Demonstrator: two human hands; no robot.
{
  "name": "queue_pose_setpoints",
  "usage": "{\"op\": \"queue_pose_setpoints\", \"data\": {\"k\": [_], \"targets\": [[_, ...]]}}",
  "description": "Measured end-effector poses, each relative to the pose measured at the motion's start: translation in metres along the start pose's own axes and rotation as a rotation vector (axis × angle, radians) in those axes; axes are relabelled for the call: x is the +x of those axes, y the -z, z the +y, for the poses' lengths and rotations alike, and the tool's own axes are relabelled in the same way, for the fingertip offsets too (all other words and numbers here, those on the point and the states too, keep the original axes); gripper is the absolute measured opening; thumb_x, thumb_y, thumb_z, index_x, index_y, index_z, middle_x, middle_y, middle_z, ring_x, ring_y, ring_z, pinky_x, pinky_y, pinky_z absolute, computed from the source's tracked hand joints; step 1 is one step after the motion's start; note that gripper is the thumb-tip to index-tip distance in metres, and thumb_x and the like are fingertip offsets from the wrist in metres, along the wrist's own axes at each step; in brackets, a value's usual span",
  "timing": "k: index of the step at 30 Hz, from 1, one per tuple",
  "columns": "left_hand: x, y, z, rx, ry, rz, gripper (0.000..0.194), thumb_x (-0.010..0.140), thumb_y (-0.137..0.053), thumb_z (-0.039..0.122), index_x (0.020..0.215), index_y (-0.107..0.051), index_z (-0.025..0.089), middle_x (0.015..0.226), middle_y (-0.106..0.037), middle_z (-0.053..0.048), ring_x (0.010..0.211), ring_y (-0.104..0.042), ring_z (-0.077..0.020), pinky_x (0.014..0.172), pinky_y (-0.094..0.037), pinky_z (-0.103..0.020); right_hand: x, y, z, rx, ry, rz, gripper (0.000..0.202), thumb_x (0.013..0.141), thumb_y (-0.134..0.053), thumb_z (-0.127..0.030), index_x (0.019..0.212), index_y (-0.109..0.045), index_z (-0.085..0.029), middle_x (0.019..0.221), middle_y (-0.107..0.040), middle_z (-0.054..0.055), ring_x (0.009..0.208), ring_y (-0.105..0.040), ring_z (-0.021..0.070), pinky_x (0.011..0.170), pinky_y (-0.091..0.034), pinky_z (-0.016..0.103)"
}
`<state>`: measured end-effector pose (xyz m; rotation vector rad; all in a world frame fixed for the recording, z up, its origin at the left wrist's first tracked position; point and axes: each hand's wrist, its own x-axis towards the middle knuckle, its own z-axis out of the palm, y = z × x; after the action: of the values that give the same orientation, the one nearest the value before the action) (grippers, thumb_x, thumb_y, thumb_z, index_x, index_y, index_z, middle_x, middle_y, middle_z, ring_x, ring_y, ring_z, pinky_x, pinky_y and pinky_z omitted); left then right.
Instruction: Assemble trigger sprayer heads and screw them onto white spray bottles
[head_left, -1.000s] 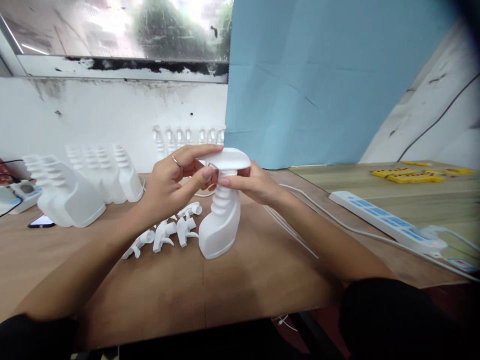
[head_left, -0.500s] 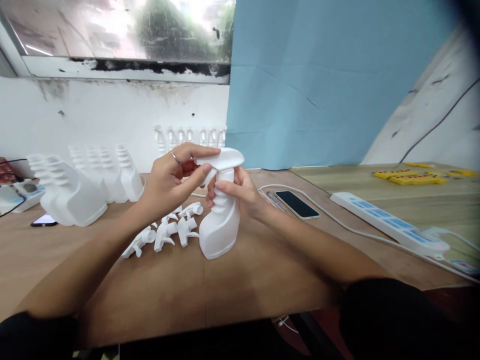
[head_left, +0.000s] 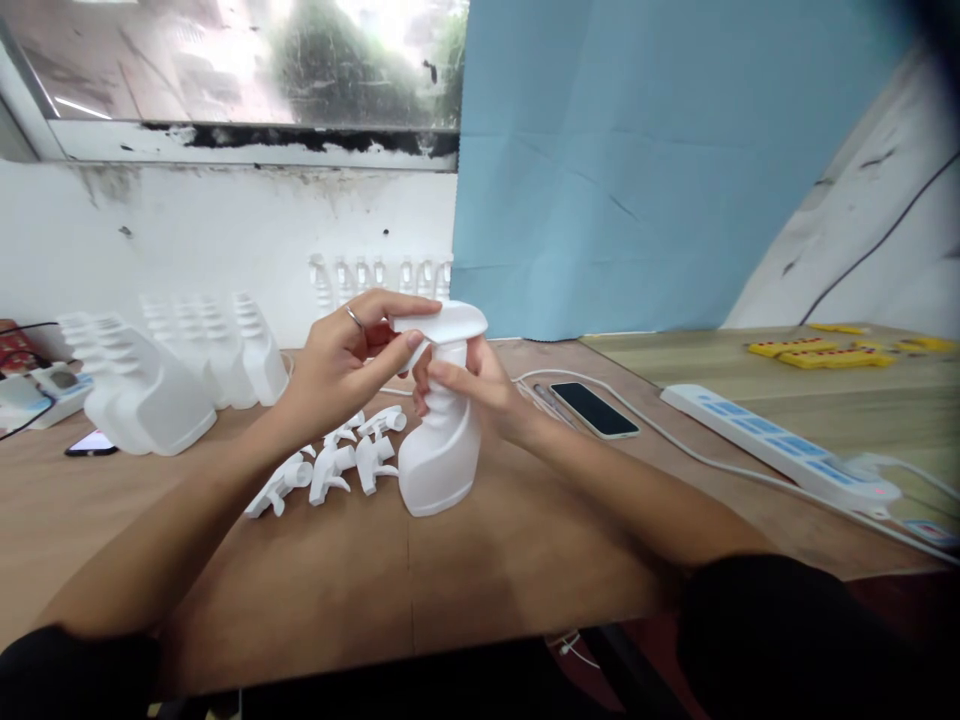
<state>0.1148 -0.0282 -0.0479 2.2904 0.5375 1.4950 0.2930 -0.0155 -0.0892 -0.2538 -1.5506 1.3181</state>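
A white spray bottle (head_left: 441,468) stands upright on the brown table in front of me, with a white trigger spray head (head_left: 450,322) on its neck. My left hand (head_left: 358,345), a ring on one finger, grips the spray head from the left, its index finger along the top and the thumb beneath. Around the bottle's neck, just under the head, are the closed fingers of my right hand (head_left: 480,385). Several loose trigger spray heads (head_left: 330,472) lie on the table to the left of the bottle.
Several headless white bottles (head_left: 150,390) stand at the left. A row of bottles with spray heads (head_left: 360,275) lines the back wall. To the right lie a phone (head_left: 594,410), a white cable and a power strip (head_left: 780,445). Yellow pieces (head_left: 832,355) rest farther right.
Both hands keep their grip on the spray head and the bottle's neck. Only a very slight shift of the view and hands shows.
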Motion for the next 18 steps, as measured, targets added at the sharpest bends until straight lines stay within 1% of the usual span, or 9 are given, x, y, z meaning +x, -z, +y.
{"op": "queue_pose_setpoints", "data": {"k": [3,6,9,12,16,18], "targets": [[0.0,0.0002,0.0009,0.007,0.013,-0.009,0.022,0.09,-0.064,0.02,0.112,-0.068,0.019,0.099,-0.067,-0.005,0.067,-0.06,-0.0089,0.062,-0.054,-0.022,-0.0007,-0.0019,0.0002,0.027,-0.006,0.007,0.032,0.083,-0.067,-0.035,0.102,-0.046,-0.023,0.07,-0.06,-0.005,0.056,-0.06,0.0133,0.053,-0.053,0.028],[0.0001,0.0004,0.0011,0.016,0.023,-0.009,0.022,0.09,-0.063,0.021,0.112,-0.068,0.018,0.101,-0.068,-0.005,0.067,-0.06,-0.0091,0.062,-0.055,-0.022,-0.0016,-0.0028,0.0002,-0.02,-0.012,0.042,0.035,0.08,-0.071,-0.032,0.102,-0.046,-0.022,0.071,-0.06,-0.004,0.056,-0.06,0.0126,0.052,-0.052,0.027],[0.0,0.0003,0.0004,0.011,0.022,-0.009,0.023,0.09,-0.064,0.021,0.112,-0.068,0.018,0.101,-0.068,-0.006,0.067,-0.06,-0.009,0.062,-0.055,-0.021,-0.0022,-0.0028,-0.0001,0.053,-0.001,0.026,0.037,0.08,-0.069,-0.034,0.105,-0.044,-0.023,0.072,-0.06,-0.005,0.056,-0.06,0.0131,0.053,-0.052,0.028],[-0.0002,0.0004,-0.0003,-0.003,0.015,-0.014,0.023,0.09,-0.064,0.02,0.112,-0.068,0.019,0.102,-0.067,-0.005,0.066,-0.059,-0.0081,0.061,-0.054,-0.021,-0.0026,-0.0026,-0.0002,0.008,0.004,0.039,0.036,0.079,-0.071,-0.032,0.102,-0.045,-0.022,0.071,-0.06,-0.005,0.055,-0.06,0.0127,0.052,-0.051,0.027],[-0.0004,0.0003,0.0001,-0.002,0.019,-0.011,0.023,0.09,-0.064,0.019,0.113,-0.069,0.019,0.102,-0.067,-0.005,0.066,-0.059,-0.0082,0.06,-0.054,-0.021,-0.0037,-0.0026,0.0009,0.059,0.017,0.027,0.035,0.082,-0.067,-0.039,0.104,-0.045,-0.022,0.068,-0.058,-0.005,0.055,-0.059,0.0131,0.053,-0.052,0.028],[-0.0003,0.0,0.0,-0.009,0.017,-0.02,0.023,0.09,-0.063,0.019,0.113,-0.068,0.019,0.102,-0.067,-0.005,0.066,-0.06,-0.0083,0.06,-0.054,-0.021,-0.0042,-0.0027,0.0018,0.041,0.022,0.049,0.035,0.083,-0.067,-0.039,0.103,-0.045,-0.021,0.067,-0.058,-0.005,0.055,-0.059,0.0128,0.054,-0.052,0.028]]}}
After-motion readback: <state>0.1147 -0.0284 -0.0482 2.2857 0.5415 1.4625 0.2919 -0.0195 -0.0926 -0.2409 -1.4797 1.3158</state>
